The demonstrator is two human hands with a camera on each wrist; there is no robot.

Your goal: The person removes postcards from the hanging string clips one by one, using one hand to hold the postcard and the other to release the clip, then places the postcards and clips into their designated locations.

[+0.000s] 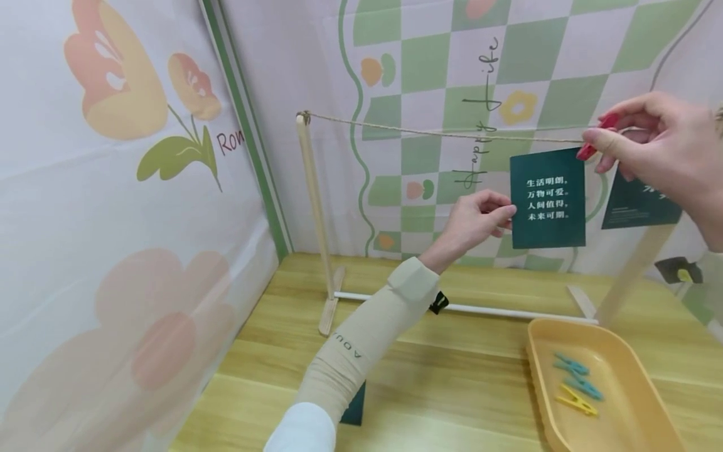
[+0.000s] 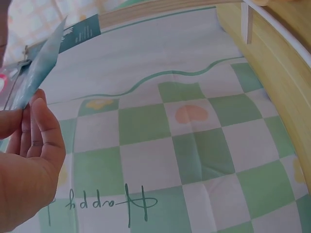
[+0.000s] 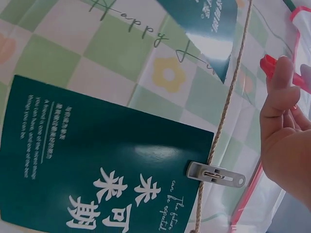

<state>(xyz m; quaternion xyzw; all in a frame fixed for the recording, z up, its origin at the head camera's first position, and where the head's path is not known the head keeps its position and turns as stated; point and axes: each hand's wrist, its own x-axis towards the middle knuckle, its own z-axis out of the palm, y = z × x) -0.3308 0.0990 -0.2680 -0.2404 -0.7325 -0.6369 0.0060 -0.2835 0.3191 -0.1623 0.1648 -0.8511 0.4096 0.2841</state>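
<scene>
A dark green card [image 1: 548, 198] is held upright in the air, its long axis running from 12 to 6 o'clock, its top edge set just below the twine [image 3: 224, 110]. In the head view, its 9 o'clock edge is pinched between thumb and fingers by the left hand [image 1: 480, 216], the nearer of the two hands. A red clothespin [image 1: 587, 150] is pinched by the right hand [image 1: 661, 138] at the card's 1 o'clock corner; in the right wrist view a gap is seen between clothespin and card. Whether the twine is touched by the card cannot be told. At 3 o'clock, a second green card [image 1: 638, 210] is hung from the twine by a grey clip [image 3: 214, 174]. Toward 5 o'clock, two blue clothespins [image 1: 584, 387] and a yellow clothespin [image 1: 576, 402] are held in an orange tray [image 1: 627, 402] on the counter [image 1: 452, 376]. Well apart at 9 o'clock, the twine is tied to a wooden post [image 1: 317, 207].
</scene>
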